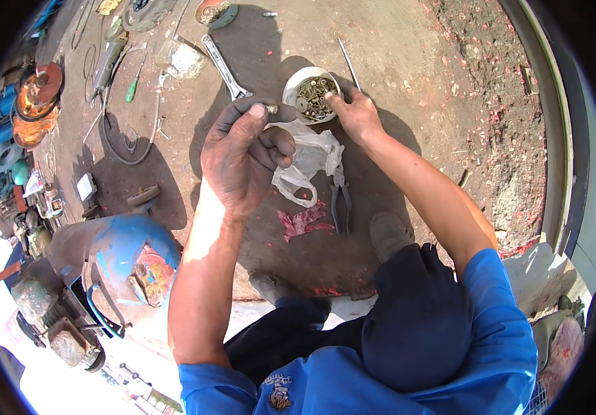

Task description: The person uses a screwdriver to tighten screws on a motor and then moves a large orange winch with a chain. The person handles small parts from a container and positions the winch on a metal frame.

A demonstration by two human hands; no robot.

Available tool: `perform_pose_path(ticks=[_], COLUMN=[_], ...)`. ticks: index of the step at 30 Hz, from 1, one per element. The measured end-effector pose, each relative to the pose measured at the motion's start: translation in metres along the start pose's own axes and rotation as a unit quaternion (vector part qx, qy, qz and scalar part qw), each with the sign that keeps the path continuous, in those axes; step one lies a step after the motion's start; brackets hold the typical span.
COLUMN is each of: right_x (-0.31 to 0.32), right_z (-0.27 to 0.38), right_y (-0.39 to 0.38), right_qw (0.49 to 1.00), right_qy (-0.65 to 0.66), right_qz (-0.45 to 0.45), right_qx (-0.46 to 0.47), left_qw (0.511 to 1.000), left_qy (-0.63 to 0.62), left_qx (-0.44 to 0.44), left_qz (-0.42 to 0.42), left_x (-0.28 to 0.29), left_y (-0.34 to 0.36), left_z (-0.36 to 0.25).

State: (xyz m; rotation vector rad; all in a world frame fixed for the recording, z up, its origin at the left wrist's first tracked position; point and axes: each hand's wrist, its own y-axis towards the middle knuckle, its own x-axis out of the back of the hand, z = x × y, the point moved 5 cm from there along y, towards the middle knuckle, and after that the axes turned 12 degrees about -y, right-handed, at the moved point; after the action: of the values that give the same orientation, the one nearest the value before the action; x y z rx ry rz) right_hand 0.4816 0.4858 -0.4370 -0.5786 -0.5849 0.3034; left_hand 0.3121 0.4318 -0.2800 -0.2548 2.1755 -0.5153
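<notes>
My left hand (237, 155) is raised with its thumb and forefinger pinching a small metal nut (272, 109); the other fingers curl inward. Just to its right, a white plastic tub (290, 88) contains many small nuts, washers and similar hardware (317, 93). My right hand (360, 119) grips the tub at its right rim, thumb over the inside edge and fingers mostly outside. Below the tub lies a crumpled clear plastic bag (319, 158). An adjustable wrench (223, 66) rests on the ground beyond my left hand.
Pliers (341, 206) and a torn pink scrap (303, 223) lie near my feet. A thin metal rod (348, 61) is beyond my right hand. Leftward are a green-handled screwdriver (132, 90), a hose (132, 163), and a blue tank (128, 242). Another bowl (223, 18) stands at the far edge.
</notes>
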Motion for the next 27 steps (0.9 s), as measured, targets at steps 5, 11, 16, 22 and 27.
perform_pose_path(ticks=[5,11,16,22,27], right_x=[0.035,0.008,-0.002,0.035,0.034], right_z=[-0.009,-0.052,-0.066,-0.074,0.090], right_y=[-0.037,-0.048,-0.058,-0.094,-0.224], right_qw=[0.907,0.886,0.874,0.979,0.942], right_qy=[-0.291,-0.384,-0.408,-0.099,0.145], right_qz=[-0.253,-0.203,-0.205,-0.176,-0.053], right_qx=[0.168,0.162,0.164,0.026,0.299], left_qw=[0.999,0.989,0.970,0.962,0.929], left_qy=[0.040,0.134,0.199,0.099,-0.031], left_qx=[0.011,-0.059,-0.122,-0.209,-0.351], left_qz=[0.030,-0.021,-0.071,-0.141,-0.110], left_x=[0.003,0.011,0.033,0.099,0.120], left_y=[-0.022,-0.098,-0.194,-0.319,-0.385], left_z=[-0.024,-0.091,-0.159,-0.199,-0.236])
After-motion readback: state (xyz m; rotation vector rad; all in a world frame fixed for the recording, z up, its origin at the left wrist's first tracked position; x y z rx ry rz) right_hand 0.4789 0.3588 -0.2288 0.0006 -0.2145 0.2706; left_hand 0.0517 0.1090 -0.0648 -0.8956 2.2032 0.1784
